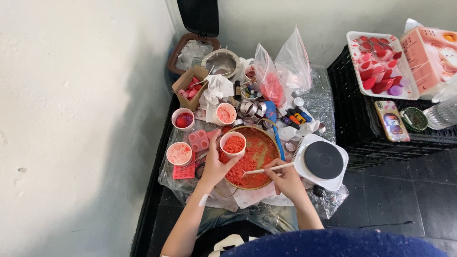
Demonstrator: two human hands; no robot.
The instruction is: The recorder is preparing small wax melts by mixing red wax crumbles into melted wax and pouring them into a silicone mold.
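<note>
My left hand (214, 164) grips a white paper cup (233, 144) filled with red crumbled bits and holds it over a round pan (266, 143) of the same red crumbs. A thin light stick (266, 169) lies in my right hand (285, 178), its tip pointing left into the crumbs below the cup. Both hands are over the near side of the pan.
A white single-burner hot plate (322, 161) sits right of the pan. Left are paper cups (179, 153), a pink mould (199, 140) and a cardboard box (190, 85). Plastic bags (281, 71) stand behind. A black crate (362, 123) bears a tray of red pieces (381, 64) and a phone (392, 121).
</note>
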